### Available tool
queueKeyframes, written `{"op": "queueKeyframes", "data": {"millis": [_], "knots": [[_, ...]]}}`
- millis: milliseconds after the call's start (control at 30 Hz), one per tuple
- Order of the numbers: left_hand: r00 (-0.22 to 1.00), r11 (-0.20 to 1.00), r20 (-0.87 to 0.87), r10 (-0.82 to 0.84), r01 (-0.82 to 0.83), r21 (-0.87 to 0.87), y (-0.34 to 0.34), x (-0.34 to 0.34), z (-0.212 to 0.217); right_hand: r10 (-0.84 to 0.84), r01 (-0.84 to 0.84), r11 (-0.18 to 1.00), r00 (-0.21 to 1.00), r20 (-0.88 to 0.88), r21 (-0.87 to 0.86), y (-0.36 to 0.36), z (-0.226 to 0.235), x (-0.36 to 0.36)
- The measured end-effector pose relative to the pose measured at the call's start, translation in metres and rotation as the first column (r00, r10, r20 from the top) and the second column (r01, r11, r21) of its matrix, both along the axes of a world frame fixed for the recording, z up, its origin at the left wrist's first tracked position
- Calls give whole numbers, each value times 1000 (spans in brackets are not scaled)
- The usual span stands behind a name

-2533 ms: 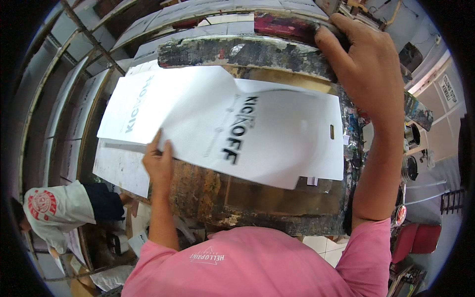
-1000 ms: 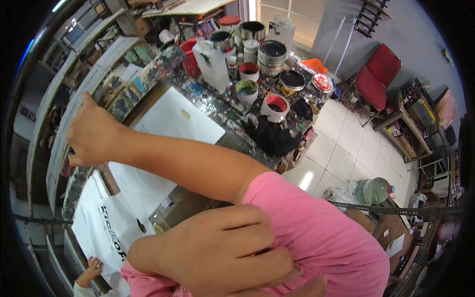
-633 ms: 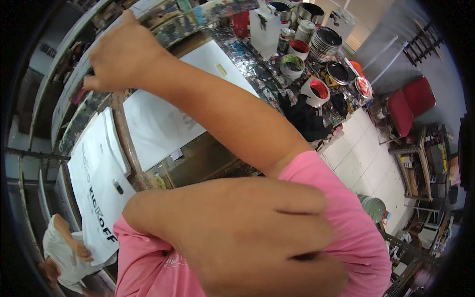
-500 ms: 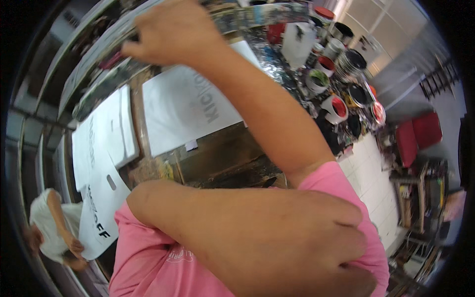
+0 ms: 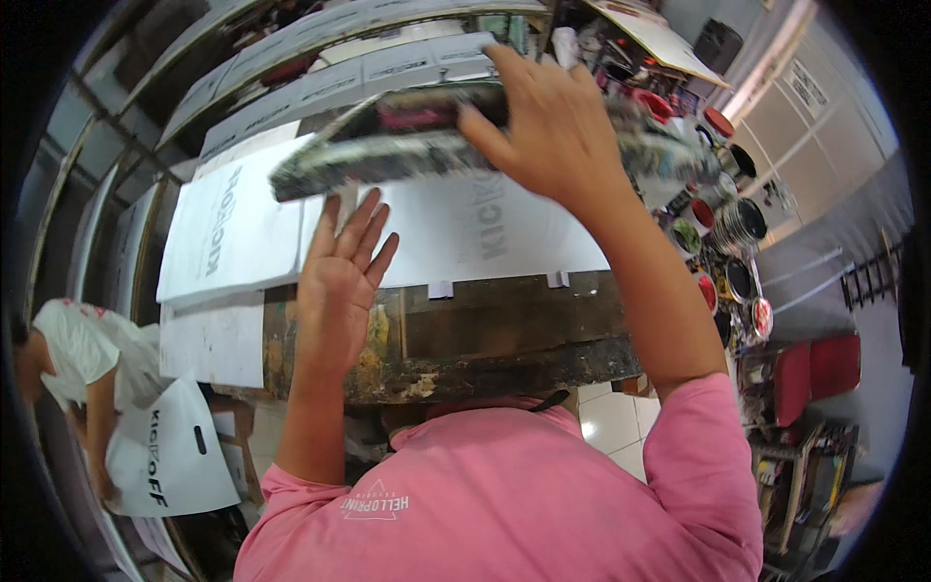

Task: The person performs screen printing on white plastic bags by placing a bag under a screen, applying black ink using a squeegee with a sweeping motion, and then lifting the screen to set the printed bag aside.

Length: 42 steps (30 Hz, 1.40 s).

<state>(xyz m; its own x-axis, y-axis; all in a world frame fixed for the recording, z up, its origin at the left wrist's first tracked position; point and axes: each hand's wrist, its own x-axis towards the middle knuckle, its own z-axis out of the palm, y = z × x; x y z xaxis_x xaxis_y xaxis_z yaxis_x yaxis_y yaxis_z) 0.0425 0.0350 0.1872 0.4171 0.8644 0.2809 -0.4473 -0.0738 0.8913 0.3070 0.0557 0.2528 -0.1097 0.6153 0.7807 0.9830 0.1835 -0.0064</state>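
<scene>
A paint-smeared screen-printing frame (image 5: 378, 160), blurred by motion, is tilted up above the table. My right hand (image 5: 558, 126) is at its upper side, thumb and fingers apart; I make out nothing held in it. My left hand (image 5: 339, 291) is raised with its fingers spread, palm showing, its fingertips just under the frame's near bar. Below the frame lies a white printed sheet (image 5: 417, 247) with grey lettering. A stack of similar white sheets (image 5: 242, 218) sits to its left. Something pink (image 5: 417, 116) shows inside the frame.
Open paint tins (image 5: 742, 228) crowd the right side. On the left, another person (image 5: 87, 344) holds a white bag (image 5: 175, 456) with a cut-out handle. Racks of printed pieces (image 5: 359, 78) stand behind the worn wooden table (image 5: 436, 373). A red chair (image 5: 805, 373) is at right.
My left arm has swung from across my chest to the table and its hand has opened. My right hand has moved rightward. The other person has drawn the bag away from the table.
</scene>
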Motion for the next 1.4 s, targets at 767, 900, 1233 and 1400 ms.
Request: {"op": "queueKeyframes", "data": {"millis": [767, 900, 1233, 1400], "knots": [[973, 526, -211, 89, -226, -820, -33, -44, -173, 140, -183, 803, 983, -119, -567, 45, -231, 17], [981, 547, -165, 105, -196, -814, -36, -46, -175, 103, -114, 849, 993, -51, -515, 152, -249, 52], [986, 645, -139, 89, -164, -746, -46, -62, -185, 167, -169, 776, 984, -61, -607, 309, -205, 123], [988, 695, -123, 95, -154, -702, -45, -62, -177, 96, -51, 853, 994, 60, -520, 274, -231, 101]]}}
